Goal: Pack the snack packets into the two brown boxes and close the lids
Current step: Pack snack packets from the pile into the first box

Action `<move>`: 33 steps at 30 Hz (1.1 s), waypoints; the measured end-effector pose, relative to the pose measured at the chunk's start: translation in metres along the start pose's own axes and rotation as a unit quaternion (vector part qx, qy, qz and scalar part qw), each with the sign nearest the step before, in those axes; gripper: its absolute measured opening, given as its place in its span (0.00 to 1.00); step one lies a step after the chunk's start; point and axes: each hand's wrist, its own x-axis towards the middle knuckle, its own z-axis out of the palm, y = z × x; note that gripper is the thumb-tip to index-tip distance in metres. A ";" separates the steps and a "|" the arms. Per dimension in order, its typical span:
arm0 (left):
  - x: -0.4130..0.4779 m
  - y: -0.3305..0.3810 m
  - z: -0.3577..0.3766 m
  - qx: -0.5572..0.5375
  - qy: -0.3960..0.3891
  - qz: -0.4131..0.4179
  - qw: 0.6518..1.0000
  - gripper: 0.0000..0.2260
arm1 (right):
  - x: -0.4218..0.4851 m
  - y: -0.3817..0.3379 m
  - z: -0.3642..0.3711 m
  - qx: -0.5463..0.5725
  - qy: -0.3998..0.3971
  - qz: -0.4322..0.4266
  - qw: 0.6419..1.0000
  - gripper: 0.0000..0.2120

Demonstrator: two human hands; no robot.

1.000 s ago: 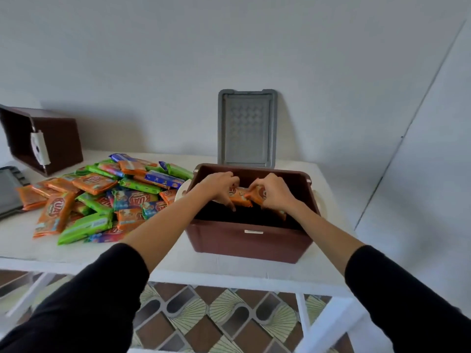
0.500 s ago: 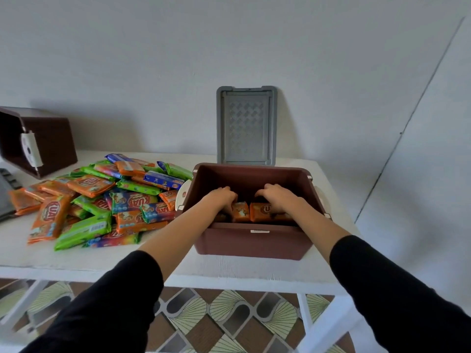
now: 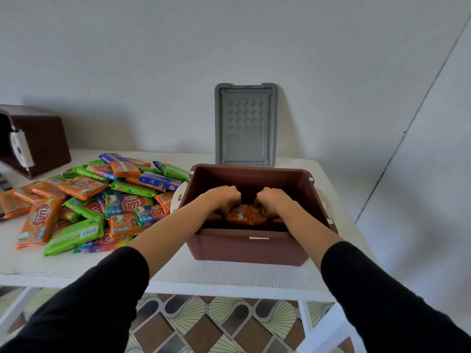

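While left hand (image 3: 224,200) and right hand (image 3: 274,201) grip packets (image 3: 239,215), the box (image 3: 249,249) stands open.

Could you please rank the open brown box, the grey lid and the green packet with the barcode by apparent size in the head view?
1. open brown box
2. grey lid, though it stands farther back
3. green packet with the barcode

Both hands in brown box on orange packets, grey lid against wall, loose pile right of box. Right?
No: head view shows the loose pile left of the brown box, not right. Rest holds: left hand, right hand, orange packets, grey lid.
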 end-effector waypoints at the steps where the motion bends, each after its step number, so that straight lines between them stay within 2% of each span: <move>1: 0.000 -0.001 0.002 0.004 0.009 0.005 1.000 0.20 | -0.001 0.000 0.000 -0.012 0.008 -0.004 1.000 0.22; 9: 0.005 0.003 0.008 -0.020 0.071 0.002 0.997 0.22 | -0.001 0.002 0.002 -0.013 0.021 -0.007 1.000 0.25; 14: 0.009 0.001 0.007 -0.061 0.058 -0.009 0.996 0.23 | -0.001 0.004 0.003 0.032 0.000 -0.002 0.999 0.27; 17: 0.005 -0.004 0.005 -0.132 0.039 -0.017 0.990 0.21 | -0.001 0.005 0.002 0.095 -0.004 0.010 0.995 0.26; 19: -0.009 -0.008 -0.004 -0.206 0.077 -0.019 0.975 0.18 | -0.003 0.006 -0.002 0.165 0.023 0.025 0.986 0.22; 21: -0.034 -0.017 -0.018 -0.277 0.160 -0.018 0.947 0.15 | -0.005 0.004 -0.010 0.221 0.063 0.029 0.973 0.19; 24: -0.084 -0.043 -0.031 -0.326 0.276 -0.028 0.904 0.10 | -0.005 -0.014 -0.030 0.290 0.118 0.015 0.950 0.16; 26: -0.117 -0.068 -0.027 -0.337 0.307 -0.057 0.888 0.08 | 0.002 -0.036 -0.047 0.330 0.152 -0.007 0.932 0.14; 29: -0.163 -0.106 -0.005 -0.343 0.297 -0.127 0.882 0.08 | 0.015 -0.082 -0.074 0.348 0.194 -0.076 0.914 0.13; 33: -0.209 -0.141 0.042 -0.362 0.254 -0.219 0.870 0.10 | 0.036 -0.147 -0.095 0.285 0.185 -0.187 0.922 0.15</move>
